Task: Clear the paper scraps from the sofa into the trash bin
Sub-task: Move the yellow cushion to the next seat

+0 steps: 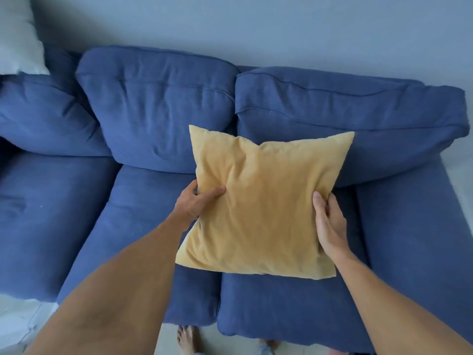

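A square yellow cushion (261, 201) is held over the blue sofa (128, 201), above the seam between the middle and right seat cushions. My left hand (195, 201) grips its left edge, thumb on top. My right hand (329, 224) grips its right edge. The cushion's far corners reach the sofa's back cushions. A tiny pale speck (41, 206) lies on the left seat cushion; I cannot tell if it is paper. No trash bin is in view.
Three blue back cushions (158, 108) line the wall. A white pillow (18, 37) leans at the top left corner. The sofa's right armrest (419, 226) is beside my right arm. Pale floor and my bare feet (186, 339) show below the seat front.
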Demonstrator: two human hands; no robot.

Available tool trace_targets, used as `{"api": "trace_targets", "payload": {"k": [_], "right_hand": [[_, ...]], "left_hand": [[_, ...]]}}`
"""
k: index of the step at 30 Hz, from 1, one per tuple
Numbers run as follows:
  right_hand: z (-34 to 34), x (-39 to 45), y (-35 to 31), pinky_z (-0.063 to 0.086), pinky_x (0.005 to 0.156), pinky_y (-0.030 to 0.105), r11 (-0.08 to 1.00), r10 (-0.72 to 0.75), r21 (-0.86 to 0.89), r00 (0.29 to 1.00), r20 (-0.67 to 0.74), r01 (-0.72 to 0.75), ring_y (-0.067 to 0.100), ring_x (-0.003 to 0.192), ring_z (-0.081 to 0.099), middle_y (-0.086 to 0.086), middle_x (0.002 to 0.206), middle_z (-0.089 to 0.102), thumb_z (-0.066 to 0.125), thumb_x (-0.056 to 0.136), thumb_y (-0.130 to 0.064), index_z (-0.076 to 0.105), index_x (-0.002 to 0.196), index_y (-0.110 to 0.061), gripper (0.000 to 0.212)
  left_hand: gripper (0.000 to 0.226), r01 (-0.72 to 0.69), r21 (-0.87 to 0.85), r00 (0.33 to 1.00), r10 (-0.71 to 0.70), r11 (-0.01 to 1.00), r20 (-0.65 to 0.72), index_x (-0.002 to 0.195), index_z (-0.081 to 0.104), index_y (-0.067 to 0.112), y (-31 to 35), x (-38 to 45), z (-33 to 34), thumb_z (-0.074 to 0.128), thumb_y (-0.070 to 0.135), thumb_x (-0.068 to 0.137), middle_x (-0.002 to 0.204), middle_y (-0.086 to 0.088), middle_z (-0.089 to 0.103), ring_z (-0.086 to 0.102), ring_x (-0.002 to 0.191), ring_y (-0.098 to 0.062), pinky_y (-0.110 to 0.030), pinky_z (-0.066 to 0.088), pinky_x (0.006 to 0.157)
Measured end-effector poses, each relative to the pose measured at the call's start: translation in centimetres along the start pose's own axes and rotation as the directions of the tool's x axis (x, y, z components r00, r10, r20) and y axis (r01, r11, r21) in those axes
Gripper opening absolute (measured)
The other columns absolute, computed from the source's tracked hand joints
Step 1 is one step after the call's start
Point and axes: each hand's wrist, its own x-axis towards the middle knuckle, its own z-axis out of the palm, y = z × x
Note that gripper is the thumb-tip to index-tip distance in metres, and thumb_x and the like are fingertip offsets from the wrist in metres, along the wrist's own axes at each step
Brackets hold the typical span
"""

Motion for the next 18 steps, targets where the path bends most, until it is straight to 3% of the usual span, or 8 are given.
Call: {"api": "trace_targets", "payload": {"k": [3,6,11,12,14,16,18], "right_hand": [[6.6,-2.2,-1.8,0.044,0.114,0.054,1.000,0.027,0.009,0.996,0.085,-0.027,0.023,0.133,0.055,-0.019,0.128,0.068,0.047,0.077,-0.096,0.052,0.138,-0.054,0.075],[13.3,-4.1,-2.9,0.048,0.112,0.051,0.998,0.042,0.030,0.986,0.162,-0.047,0.018,0.127,0.061,-0.017,0.128,0.068,0.053,0.073,-0.096,0.053,0.141,-0.051,0.081],[23.0,-6.8,-2.5,0.051,0.110,0.047,0.996,0.071,0.039,0.962,0.263,-0.084,0.010,0.120,0.065,-0.021,0.125,0.071,0.071,0.075,-0.081,0.057,0.138,-0.045,0.074],[24.7,-7.1,-2.1,0.051,0.110,0.047,0.995,0.083,0.031,0.956,0.282,-0.096,0.010,0.120,0.065,-0.021,0.125,0.071,0.072,0.075,-0.078,0.057,0.139,-0.043,0.075],[27.7,-7.6,-1.3,0.052,0.107,0.042,0.992,0.111,0.021,0.939,0.325,-0.124,0.006,0.116,0.066,-0.022,0.123,0.071,0.076,0.074,-0.073,0.055,0.139,-0.044,0.074],[30.4,-8.2,-0.4,0.054,0.099,0.033,0.989,0.138,0.004,0.920,0.368,-0.150,-0.001,0.110,0.067,-0.025,0.117,0.072,0.080,0.072,-0.068,0.056,0.128,-0.053,0.062],[32.5,-8.5,0.8,0.054,0.089,0.025,0.985,0.169,-0.029,0.910,0.379,-0.171,0.001,0.111,0.068,-0.024,0.117,0.072,0.083,0.070,-0.066,0.053,0.123,-0.057,0.061]], "left_hand": [[0.085,0.013,0.032,0.997,-0.011,0.999,-0.082,0.130,0.061,0.038,-0.6,-0.2,-7.5,0.093,0.071,0.058,0.118,0.016,0.069,0.068,0.105,-0.009,-0.031,0.055,0.071],[0.099,0.032,0.078,0.983,-0.017,0.996,-0.183,0.138,0.062,0.034,-1.7,0.1,-14.5,0.090,0.078,0.054,0.123,0.013,0.068,0.067,0.112,-0.018,-0.042,0.056,0.090],[0.089,0.092,0.127,0.967,-0.059,0.988,-0.249,0.129,0.065,0.029,-4.4,1.7,-23.7,0.086,0.076,0.057,0.119,0.008,0.070,0.067,0.116,-0.025,-0.048,0.055,0.103],[0.083,0.108,0.139,0.966,-0.071,0.984,-0.250,0.129,0.066,0.027,-5.2,2.3,-25.1,0.086,0.072,0.062,0.120,0.005,0.071,0.068,0.116,-0.026,-0.048,0.056,0.102],[0.066,0.126,0.159,0.962,-0.082,0.979,-0.260,0.121,0.067,0.026,-6.8,3.4,-27.4,0.086,0.062,0.068,0.116,0.005,0.072,0.069,0.111,-0.024,-0.038,0.056,0.085],[0.060,0.139,0.177,0.957,-0.086,0.974,-0.276,0.121,0.064,0.026,-8.3,4.4,-29.2,0.085,0.055,0.073,0.111,0.008,0.070,0.067,0.103,-0.018,-0.032,0.049,0.071],[0.067,0.162,0.207,0.953,-0.099,0.965,-0.287,0.135,0.059,0.029,-9.8,5.3,-30.5,0.085,0.049,0.077,0.115,0.009,0.068,0.066,0.102,-0.016,-0.035,0.053,0.076]]}}
